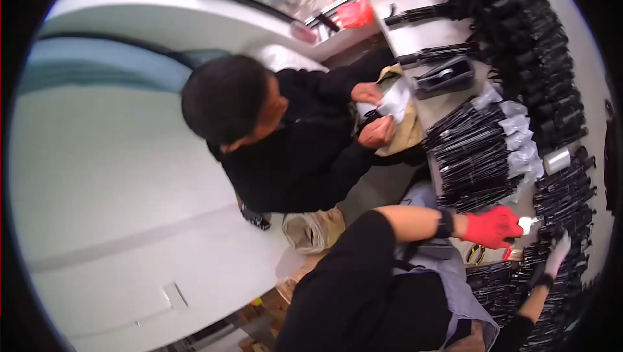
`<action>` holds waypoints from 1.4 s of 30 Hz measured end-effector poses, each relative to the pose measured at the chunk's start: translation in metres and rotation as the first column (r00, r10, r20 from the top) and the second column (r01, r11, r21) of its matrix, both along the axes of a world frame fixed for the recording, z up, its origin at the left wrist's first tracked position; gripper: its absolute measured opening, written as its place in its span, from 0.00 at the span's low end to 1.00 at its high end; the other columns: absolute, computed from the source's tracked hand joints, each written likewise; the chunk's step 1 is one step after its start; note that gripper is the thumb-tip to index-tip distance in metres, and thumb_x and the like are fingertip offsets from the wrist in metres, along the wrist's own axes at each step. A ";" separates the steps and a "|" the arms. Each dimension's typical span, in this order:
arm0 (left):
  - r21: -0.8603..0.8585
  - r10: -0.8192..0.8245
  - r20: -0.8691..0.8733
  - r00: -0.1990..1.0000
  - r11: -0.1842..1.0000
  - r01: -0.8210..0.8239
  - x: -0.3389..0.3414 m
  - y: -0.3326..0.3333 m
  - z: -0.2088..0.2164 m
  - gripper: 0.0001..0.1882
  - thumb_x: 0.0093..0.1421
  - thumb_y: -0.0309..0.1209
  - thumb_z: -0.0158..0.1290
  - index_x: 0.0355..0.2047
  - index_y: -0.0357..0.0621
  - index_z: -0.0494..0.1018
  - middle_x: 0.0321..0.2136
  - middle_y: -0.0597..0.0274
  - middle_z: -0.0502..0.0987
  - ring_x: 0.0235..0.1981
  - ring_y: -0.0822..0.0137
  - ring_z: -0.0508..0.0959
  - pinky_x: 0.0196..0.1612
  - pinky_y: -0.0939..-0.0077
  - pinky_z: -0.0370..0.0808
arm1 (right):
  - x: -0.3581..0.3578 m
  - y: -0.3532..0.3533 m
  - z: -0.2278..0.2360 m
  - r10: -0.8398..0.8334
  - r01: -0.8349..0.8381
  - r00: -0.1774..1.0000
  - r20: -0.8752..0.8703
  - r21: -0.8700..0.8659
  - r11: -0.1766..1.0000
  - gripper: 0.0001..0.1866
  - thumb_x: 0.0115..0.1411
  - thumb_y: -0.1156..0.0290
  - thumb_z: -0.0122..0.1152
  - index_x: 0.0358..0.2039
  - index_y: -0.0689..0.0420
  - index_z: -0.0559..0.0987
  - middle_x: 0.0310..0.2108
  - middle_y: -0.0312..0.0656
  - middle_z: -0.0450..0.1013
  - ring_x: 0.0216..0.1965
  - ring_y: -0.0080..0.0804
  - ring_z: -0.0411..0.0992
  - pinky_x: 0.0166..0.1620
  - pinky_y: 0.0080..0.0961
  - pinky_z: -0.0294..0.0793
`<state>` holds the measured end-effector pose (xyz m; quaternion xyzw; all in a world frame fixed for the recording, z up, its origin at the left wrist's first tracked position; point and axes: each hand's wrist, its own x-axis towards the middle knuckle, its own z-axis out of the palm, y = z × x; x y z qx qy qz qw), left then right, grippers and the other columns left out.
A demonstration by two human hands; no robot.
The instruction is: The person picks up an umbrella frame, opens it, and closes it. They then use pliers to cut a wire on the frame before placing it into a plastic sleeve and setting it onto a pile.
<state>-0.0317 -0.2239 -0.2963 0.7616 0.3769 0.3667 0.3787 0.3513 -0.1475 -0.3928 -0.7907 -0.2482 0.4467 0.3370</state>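
My left hand (493, 227), in a red glove, reaches over the table with its fingers curled. A small bright white thing (526, 224) shows at its fingertips; what it is I cannot make out. Further right, my right hand (559, 252), in a white glove, lies against a row of slim black items (564, 196) with its fingers stretched out. These resemble folded umbrellas. Just above my left hand lies a stack of black rods with silvery shafts (467, 151), some with clear plastic wrapping (519, 138) at one end. Yellow-handled pliers (476, 254) lie below my left wrist.
Across from me, a person in black (292, 138) holds a white sheet (394, 100) over a tan cloth. A black tape dispenser (444, 78) and a roll of clear tape (557, 160) stand on the table. More black items (525, 47) are piled along its far side. A sack (311, 230) stands behind.
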 end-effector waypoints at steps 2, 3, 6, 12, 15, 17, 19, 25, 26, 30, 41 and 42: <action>-0.086 -0.169 -0.224 0.960 0.984 0.153 0.031 0.014 0.011 0.23 0.40 0.37 0.61 0.39 0.45 0.73 0.35 0.53 0.76 0.42 0.52 0.76 0.46 0.50 0.70 | 0.005 -0.034 0.079 0.076 -0.068 0.988 -0.138 0.063 0.996 0.12 0.67 0.59 0.47 0.38 0.52 0.75 0.26 0.26 0.67 0.19 0.14 0.58 0.20 0.14 0.54; -0.066 -0.188 -0.185 0.964 0.982 0.179 0.040 0.019 0.028 0.23 0.40 0.37 0.61 0.39 0.45 0.73 0.35 0.53 0.76 0.42 0.52 0.76 0.46 0.50 0.70 | 0.017 -0.057 0.114 0.142 -0.121 0.955 -0.260 0.096 0.988 0.13 0.67 0.58 0.46 0.39 0.52 0.74 0.26 0.25 0.67 0.19 0.11 0.57 0.20 0.12 0.53; 0.495 0.113 -0.045 0.993 0.865 -0.076 0.062 0.038 0.066 0.33 0.40 0.39 0.61 0.48 0.40 0.71 0.47 0.46 0.74 0.53 0.47 0.72 0.58 0.39 0.62 | -0.101 -0.105 0.227 -0.093 0.087 0.987 -0.131 -0.055 0.995 0.12 0.69 0.62 0.44 0.43 0.52 0.74 0.28 0.24 0.67 0.18 0.11 0.57 0.20 0.11 0.52; 0.558 -0.164 0.179 0.970 0.829 0.037 0.132 0.050 0.089 0.39 0.39 0.37 0.61 0.55 0.37 0.66 0.55 0.40 0.67 0.60 0.42 0.64 0.63 0.31 0.51 | -0.112 -0.157 0.277 0.058 0.022 0.953 -0.298 0.257 0.966 0.16 0.69 0.68 0.43 0.53 0.55 0.72 0.40 0.30 0.69 0.24 0.11 0.62 0.22 0.09 0.58; 0.542 -0.045 0.290 0.956 0.831 -0.125 0.169 0.041 0.099 0.39 0.39 0.34 0.61 0.55 0.37 0.66 0.55 0.40 0.67 0.60 0.42 0.64 0.63 0.35 0.53 | -0.107 -0.161 0.268 -0.096 0.121 0.992 -0.078 0.478 0.870 0.20 0.68 0.67 0.45 0.59 0.56 0.68 0.44 0.34 0.71 0.25 0.15 0.66 0.24 0.11 0.63; 0.463 -0.005 0.323 0.946 0.873 -0.154 0.179 0.031 0.097 0.38 0.40 0.31 0.60 0.56 0.35 0.65 0.56 0.39 0.66 0.61 0.41 0.63 0.64 0.41 0.54 | -0.076 -0.122 0.264 -0.107 0.201 0.967 -0.231 0.435 0.877 0.18 0.66 0.68 0.47 0.55 0.56 0.69 0.35 0.34 0.69 0.25 0.21 0.67 0.26 0.18 0.67; 0.404 -0.036 0.209 0.977 0.913 -0.053 0.150 0.024 0.084 0.37 0.42 0.28 0.59 0.56 0.34 0.64 0.56 0.39 0.65 0.60 0.42 0.62 0.64 0.49 0.55 | -0.065 -0.071 0.241 -0.190 0.288 0.949 -0.250 0.450 0.845 0.13 0.65 0.68 0.48 0.48 0.55 0.71 0.27 0.30 0.65 0.22 0.23 0.66 0.25 0.21 0.68; 0.266 -0.200 -0.260 0.945 0.926 0.269 0.093 0.006 0.041 0.40 0.47 0.37 0.63 0.59 0.37 0.62 0.57 0.44 0.64 0.61 0.48 0.62 0.65 0.52 0.54 | 0.040 -0.022 0.231 -0.296 0.135 0.943 0.151 0.641 0.756 0.07 0.66 0.65 0.46 0.40 0.53 0.69 0.19 0.30 0.61 0.17 0.21 0.62 0.20 0.19 0.62; 0.270 -0.200 -0.262 0.944 0.924 0.270 0.080 0.012 0.034 0.40 0.47 0.37 0.63 0.59 0.37 0.62 0.57 0.44 0.64 0.61 0.48 0.62 0.65 0.52 0.54 | 0.032 -0.025 0.241 -0.188 0.197 0.979 -0.078 0.603 0.773 0.06 0.66 0.66 0.46 0.37 0.53 0.69 0.20 0.30 0.61 0.16 0.20 0.62 0.21 0.19 0.63; 0.357 0.039 -0.309 0.950 0.931 0.078 0.066 0.033 0.056 0.38 0.49 0.38 0.62 0.58 0.38 0.63 0.56 0.45 0.65 0.60 0.48 0.63 0.65 0.52 0.54 | -0.041 -0.080 0.271 0.086 0.088 0.906 -0.414 0.384 0.919 0.06 0.64 0.68 0.47 0.30 0.52 0.71 0.22 0.31 0.63 0.16 0.19 0.61 0.22 0.17 0.63; -0.676 0.165 0.585 0.794 0.639 0.365 0.118 0.026 0.130 0.20 0.57 0.32 0.60 0.49 0.39 0.71 0.36 0.56 0.78 0.30 0.60 0.80 0.41 0.63 0.78 | -0.128 -0.167 0.251 0.299 -0.440 0.890 0.345 0.472 0.764 0.20 0.61 0.65 0.54 0.51 0.60 0.69 0.27 0.38 0.71 0.27 0.29 0.71 0.32 0.24 0.72; -0.696 0.210 0.626 0.751 0.585 0.416 0.117 0.027 0.129 0.20 0.58 0.34 0.59 0.48 0.39 0.71 0.35 0.57 0.78 0.29 0.61 0.80 0.39 0.64 0.78 | -0.137 -0.174 0.244 0.295 -0.434 0.893 0.340 0.477 0.764 0.20 0.61 0.65 0.54 0.51 0.60 0.69 0.27 0.38 0.71 0.27 0.29 0.71 0.32 0.24 0.72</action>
